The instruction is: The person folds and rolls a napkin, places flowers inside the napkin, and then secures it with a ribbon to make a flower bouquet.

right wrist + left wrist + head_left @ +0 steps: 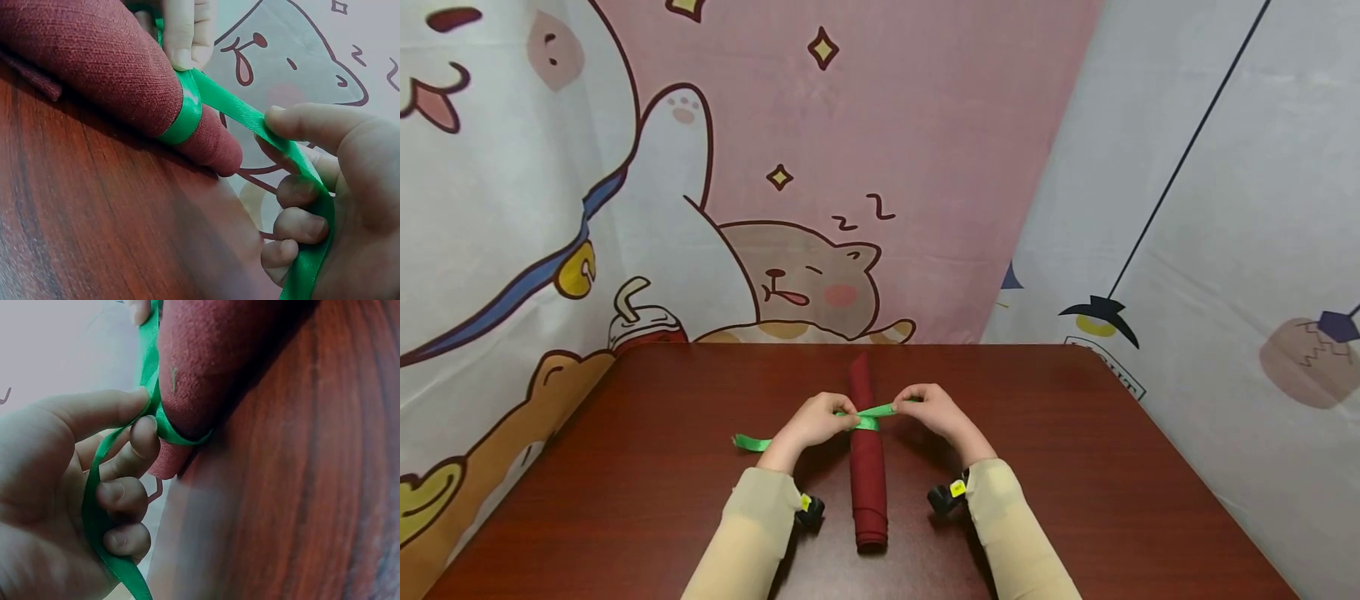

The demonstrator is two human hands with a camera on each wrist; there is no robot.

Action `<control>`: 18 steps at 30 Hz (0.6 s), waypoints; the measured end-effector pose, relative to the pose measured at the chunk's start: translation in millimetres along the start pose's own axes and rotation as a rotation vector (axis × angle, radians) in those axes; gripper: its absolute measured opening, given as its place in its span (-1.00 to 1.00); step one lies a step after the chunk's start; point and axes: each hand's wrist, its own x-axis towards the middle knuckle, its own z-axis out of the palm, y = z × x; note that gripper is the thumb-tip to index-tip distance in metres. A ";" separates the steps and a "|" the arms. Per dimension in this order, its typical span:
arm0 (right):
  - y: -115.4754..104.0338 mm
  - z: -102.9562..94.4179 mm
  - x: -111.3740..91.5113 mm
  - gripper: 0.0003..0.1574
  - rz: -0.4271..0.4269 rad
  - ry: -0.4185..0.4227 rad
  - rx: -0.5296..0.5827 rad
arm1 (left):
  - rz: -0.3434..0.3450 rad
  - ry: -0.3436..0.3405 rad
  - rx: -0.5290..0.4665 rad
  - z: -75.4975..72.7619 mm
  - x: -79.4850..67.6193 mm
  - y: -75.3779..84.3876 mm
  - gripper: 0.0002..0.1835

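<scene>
A dark red rolled cloth [868, 483] lies lengthwise on the table, pointing away from me. Around its upper part runs a green satin ribbon [184, 119], crossed on top of the roll. My left hand [822, 419] pinches the ribbon between thumb and forefinger right at the crossing; in the left wrist view its loose tail [94, 506] trails down across the palm. On the other side my right hand [934, 411] pinches the other end, and the stretch between the hands looks taut. The right wrist view shows that tail [312, 262] running down past the curled fingers.
The brown wooden table [625, 500] reaches back to a cartoon-printed cloth backdrop [925, 167]. The left ribbon end [751, 442] sticks out beyond the left wrist, over the table. Small black wrist cameras [946, 498] hang under both cuffs, beside the roll.
</scene>
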 end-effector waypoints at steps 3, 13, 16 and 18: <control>-0.2 0.1 0.4 -0.78 0.028 0.018 -0.018 | 0.000 -0.001 0.001 -0.2 -0.1 0.7 -0.92; 2.2 -0.2 1.2 -0.74 0.072 0.009 -0.030 | -0.014 -0.012 -0.006 -0.4 -1.0 2.3 -0.92; 0.4 -1.3 0.5 -0.80 0.036 0.015 0.018 | -0.015 -0.016 -0.002 0.0 -1.8 1.5 -0.92; -1.6 -2.4 -0.2 -0.82 0.018 0.019 0.043 | -0.017 -0.017 -0.006 0.1 -1.8 1.4 -0.91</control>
